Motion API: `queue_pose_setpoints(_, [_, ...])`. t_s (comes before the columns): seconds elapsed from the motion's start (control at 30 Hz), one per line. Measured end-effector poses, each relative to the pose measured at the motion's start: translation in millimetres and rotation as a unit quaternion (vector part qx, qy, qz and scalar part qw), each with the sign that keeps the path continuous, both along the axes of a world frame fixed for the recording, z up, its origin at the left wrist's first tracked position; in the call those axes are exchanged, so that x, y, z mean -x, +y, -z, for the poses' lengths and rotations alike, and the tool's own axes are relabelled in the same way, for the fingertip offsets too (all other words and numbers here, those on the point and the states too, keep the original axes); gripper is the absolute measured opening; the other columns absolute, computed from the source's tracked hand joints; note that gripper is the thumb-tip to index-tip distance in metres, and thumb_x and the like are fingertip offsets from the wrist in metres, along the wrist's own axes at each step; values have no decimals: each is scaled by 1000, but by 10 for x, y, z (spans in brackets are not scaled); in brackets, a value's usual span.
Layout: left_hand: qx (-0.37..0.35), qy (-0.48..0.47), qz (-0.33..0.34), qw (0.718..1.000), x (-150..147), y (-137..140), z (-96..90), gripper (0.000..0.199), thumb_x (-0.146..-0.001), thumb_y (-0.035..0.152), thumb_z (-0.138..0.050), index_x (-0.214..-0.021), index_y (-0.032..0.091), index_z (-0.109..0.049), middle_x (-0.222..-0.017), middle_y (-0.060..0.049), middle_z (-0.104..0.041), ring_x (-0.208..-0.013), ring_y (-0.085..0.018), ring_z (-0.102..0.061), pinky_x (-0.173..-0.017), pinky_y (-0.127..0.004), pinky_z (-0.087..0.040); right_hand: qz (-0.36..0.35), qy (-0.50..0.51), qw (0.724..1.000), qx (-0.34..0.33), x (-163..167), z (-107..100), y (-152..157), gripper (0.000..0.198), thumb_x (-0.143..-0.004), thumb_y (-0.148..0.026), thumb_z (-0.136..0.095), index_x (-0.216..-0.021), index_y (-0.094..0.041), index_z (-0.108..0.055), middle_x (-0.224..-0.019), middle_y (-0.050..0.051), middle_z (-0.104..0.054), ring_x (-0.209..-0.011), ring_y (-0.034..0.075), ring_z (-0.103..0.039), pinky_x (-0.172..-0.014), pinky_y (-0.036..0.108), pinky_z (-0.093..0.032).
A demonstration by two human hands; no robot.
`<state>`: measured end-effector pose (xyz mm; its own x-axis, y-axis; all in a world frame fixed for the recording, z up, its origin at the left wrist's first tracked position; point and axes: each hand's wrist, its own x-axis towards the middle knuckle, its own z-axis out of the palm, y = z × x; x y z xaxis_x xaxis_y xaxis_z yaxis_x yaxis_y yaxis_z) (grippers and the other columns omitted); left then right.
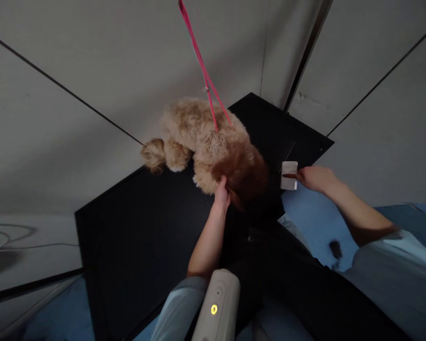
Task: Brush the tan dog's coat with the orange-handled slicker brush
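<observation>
A curly light-brown dog (204, 125) with a darker reddish head is on a black-topped table (156, 227), its head bent down toward me. My left hand (222, 193) is closed on fur at the side of the dog's head, and its fingertips are partly hidden there. Off to the right of the head, my right hand (315, 179) grips the handle of a slicker brush (289, 175) with a pale rectangular head. The brush is apart from the dog. A pink cord (198, 52) runs down from above to the dog's back and neck area.
Pale wall panels (92, 85) rise close behind the table. A whitish device (218, 303) with a yellow-lit button juts up at the bottom of the view. Dark tufts of fur (335, 248) lie on the blue floor (315, 222). A cable (31, 246) shows at the left.
</observation>
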<state>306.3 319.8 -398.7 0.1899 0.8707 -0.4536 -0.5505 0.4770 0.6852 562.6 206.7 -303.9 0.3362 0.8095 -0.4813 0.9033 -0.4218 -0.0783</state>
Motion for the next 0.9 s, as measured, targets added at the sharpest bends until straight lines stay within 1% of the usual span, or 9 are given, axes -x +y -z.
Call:
queue_pose_setpoints(0.13, [18,15,14,1000,-69,-24,17,36,-79,25,-74,-114,19,-67,-121,-6,-72,-129,-24,-58,-113,-39,-44,-126,147,971,-137,394,26,163,36,-102,-41,-42,-122,-32,-71,-110,3,-76,-98,23,-69,-79,30,-47])
queue_pose_setpoints(0.2, [19,29,-5,999,-58,-51,13,34,-80,24,-73,-112,18,-67,-119,-6,-72,-131,-24,-57,-113,-38,-44,-160,178,961,-137,488,112,311,36,-101,-39,-43,-120,-31,-72,-110,2,-76,-98,23,-69,-78,29,-46])
queue_pose_setpoints(0.33, [2,25,-11,1000,-26,-127,9,38,-75,19,-76,-111,21,-66,-124,-6,-70,-133,-25,-55,-112,-40,-44,-100,95,989,-60,232,60,439,40,-101,-42,-42,-111,-22,-76,-107,11,-75,-93,26,-68,-71,31,-43])
queue_pose_setpoints(0.43, [-14,-3,5,1000,-48,-157,-14,35,-75,23,-76,-109,23,-67,-123,-6,-70,-130,-26,-58,-111,-41,-46,-46,37,996,-72,143,-205,400,44,-101,-46,-42,-105,-18,-76,-104,16,-74,-92,30,-66,-71,35,-42])
queue_pose_setpoints(0.53, [-31,-14,1,999,-65,-133,-42,31,-78,25,-73,-109,24,-68,-120,-5,-72,-128,-25,-59,-111,-39,-46,-35,67,990,-116,390,-324,395,42,-101,-43,-40,-103,-21,-76,-98,12,-75,-88,27,-67,-71,33,-41])
queue_pose_setpoints(0.67, [36,15,6,999,-46,-98,8,32,-80,29,-69,-110,19,-67,-120,-8,-72,-131,-27,-57,-112,-42,-45,-100,197,966,-133,700,5,387,39,-100,-37,-40,-100,-24,-76,-90,4,-76,-82,20,-68,-69,27,-41])
queue_pose_setpoints(0.77, [46,8,4,999,-44,-126,109,37,-78,28,-71,-114,20,-65,-129,-8,-67,-133,-25,-55,-113,-41,-43,-85,186,975,-87,535,283,242,40,-100,-38,-40,-95,-23,-76,-89,5,-75,-81,20,-67,-66,27,-41])
queue_pose_setpoints(0.83, [35,-4,5,999,-64,-159,163,37,-76,26,-72,-112,20,-65,-132,-8,-66,-134,-25,-54,-114,-41,-42,-62,147,986,-52,315,306,104,39,-99,-40,-42,-97,-24,-77,-88,6,-75,-79,21,-67,-63,28,-40])
queue_pose_setpoints(0.9, [22,-19,7,1000,-92,-182,185,36,-75,26,-72,-110,20,-65,-131,-7,-66,-133,-24,-55,-114,-40,-42,-38,96,994,-26,163,192,4,38,-98,-43,-44,-99,-24,-77,-89,8,-75,-78,23,-67,-60,29,-38])
